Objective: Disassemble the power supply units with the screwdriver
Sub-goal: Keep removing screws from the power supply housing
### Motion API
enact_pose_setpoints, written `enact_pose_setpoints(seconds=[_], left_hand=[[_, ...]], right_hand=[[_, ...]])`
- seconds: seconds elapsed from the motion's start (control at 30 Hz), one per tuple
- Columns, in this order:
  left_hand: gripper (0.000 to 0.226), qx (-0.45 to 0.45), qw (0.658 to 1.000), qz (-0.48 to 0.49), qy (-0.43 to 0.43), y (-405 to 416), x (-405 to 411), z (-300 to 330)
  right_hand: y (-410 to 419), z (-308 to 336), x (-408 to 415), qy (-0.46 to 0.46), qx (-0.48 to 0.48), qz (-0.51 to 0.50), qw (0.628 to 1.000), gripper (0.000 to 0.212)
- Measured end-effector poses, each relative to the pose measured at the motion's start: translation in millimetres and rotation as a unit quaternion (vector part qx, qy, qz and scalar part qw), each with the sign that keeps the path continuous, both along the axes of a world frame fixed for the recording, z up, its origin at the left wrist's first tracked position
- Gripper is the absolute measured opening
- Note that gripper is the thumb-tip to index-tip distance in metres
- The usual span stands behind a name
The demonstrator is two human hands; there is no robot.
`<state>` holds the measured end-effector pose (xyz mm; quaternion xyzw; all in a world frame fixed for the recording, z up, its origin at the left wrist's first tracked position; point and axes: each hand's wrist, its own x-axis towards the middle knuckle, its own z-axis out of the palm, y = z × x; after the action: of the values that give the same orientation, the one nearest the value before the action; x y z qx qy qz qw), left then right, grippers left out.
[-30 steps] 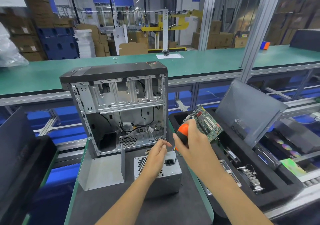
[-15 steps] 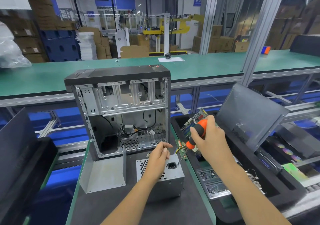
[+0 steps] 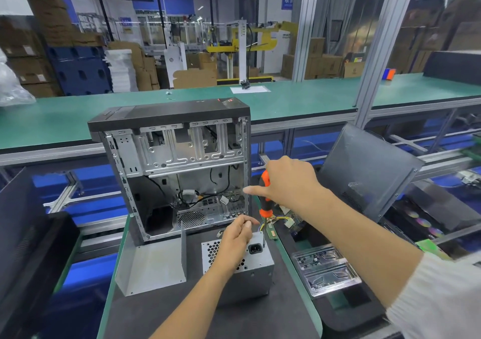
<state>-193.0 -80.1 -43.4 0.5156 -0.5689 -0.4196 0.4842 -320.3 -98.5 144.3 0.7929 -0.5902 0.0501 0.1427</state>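
While the right hand (image 3: 289,179) grips the orange-and-black screwdriver (image 3: 265,200) by its handle, the thumb sticks out toward the case and the shaft points straight down, its tip at the upper right corner of the power supply unit (image 3: 247,265), just beside the black power socket (image 3: 255,248). Below that hand and a little to its left, the left hand (image 3: 235,237) rests on the perforated top face of the same unit, fingers curled with thumb and forefinger pinched together; whether anything small sits between them I cannot tell. The grey unit stands on the dark tabletop (image 3: 161,312), under both hands. Just beyond the left hand stands an opened computer case (image 3: 171,166), its side off and cables showing inside. Left of the left hand lies a bent grey metal panel (image 3: 151,265). Right of the right hand, a black tray (image 3: 348,320) holds metal brackets (image 3: 325,271), with a dark side panel (image 3: 369,166) leaning against it.
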Motion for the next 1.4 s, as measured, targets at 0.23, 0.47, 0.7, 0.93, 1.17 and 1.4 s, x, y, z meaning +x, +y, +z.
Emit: enact_pose_setpoints(seconds=[0.23, 0.47, 0.7, 0.93, 1.17, 1.4], left_hand=[[0.031, 0.001, 1.0, -0.007, 0.0, 2, 0, 0], [0.036, 0.008, 1.0, -0.018, 0.006, -1, 2, 2], [0.025, -0.001, 1.0, -0.012, 0.005, -2, 3, 2], [0.03, 0.0, 1.0, -0.013, 0.014, -2, 4, -2], [0.03, -0.002, 0.999, -0.046, 0.016, 3, 1, 9], [0.012, -0.01, 0.996, -0.082, 0.017, 9, -7, 12]], right_hand=[[-3, 18, 2, 0.007, 0.14, 0.08, 0.987, 0.045], [-1, 29, 3, -0.015, 0.318, 0.185, 0.93, 0.028], [-9, 25, 6, -0.053, 0.301, 0.159, 0.939, 0.037], [-15, 16, -1, -0.07, 0.255, 0.164, 0.95, 0.023], [-12, 36, -8, -0.04, 0.375, 0.181, 0.908, 0.03], [-9, 48, 0, 0.0, 0.421, 0.186, 0.888, 0.038]])
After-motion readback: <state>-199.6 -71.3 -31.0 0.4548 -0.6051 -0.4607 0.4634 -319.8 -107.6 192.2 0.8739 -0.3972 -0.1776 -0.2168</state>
